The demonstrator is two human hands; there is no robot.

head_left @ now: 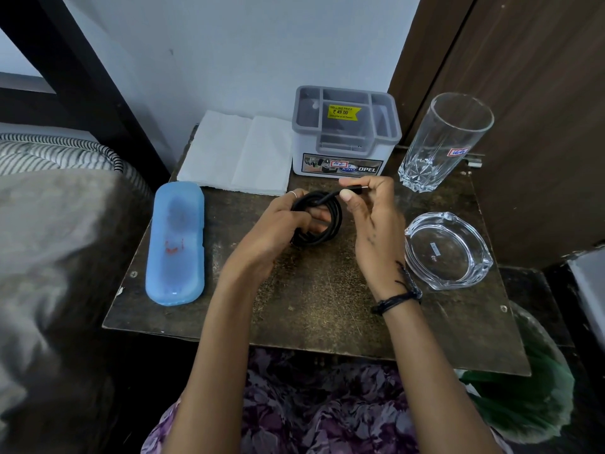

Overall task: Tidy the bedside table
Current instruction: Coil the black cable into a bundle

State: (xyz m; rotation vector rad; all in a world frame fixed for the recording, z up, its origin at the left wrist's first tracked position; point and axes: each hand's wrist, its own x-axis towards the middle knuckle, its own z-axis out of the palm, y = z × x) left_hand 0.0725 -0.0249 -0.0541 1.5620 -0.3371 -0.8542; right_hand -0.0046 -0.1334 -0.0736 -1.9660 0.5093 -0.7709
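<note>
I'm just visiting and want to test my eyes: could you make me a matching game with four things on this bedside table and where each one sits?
Things:
1. blue case
2. tall glass
3. black cable
4. white napkin

Places:
A. held in both hands
B. back right corner
C. left edge
D. back, left of the grey organiser

Pairs: 1-C, 2-B, 3-A, 4-D

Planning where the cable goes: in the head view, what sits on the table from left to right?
Blue case → napkins → left hand → cable coil → right hand → ashtray. The organizer and glass overlap these, so I left them out.
</note>
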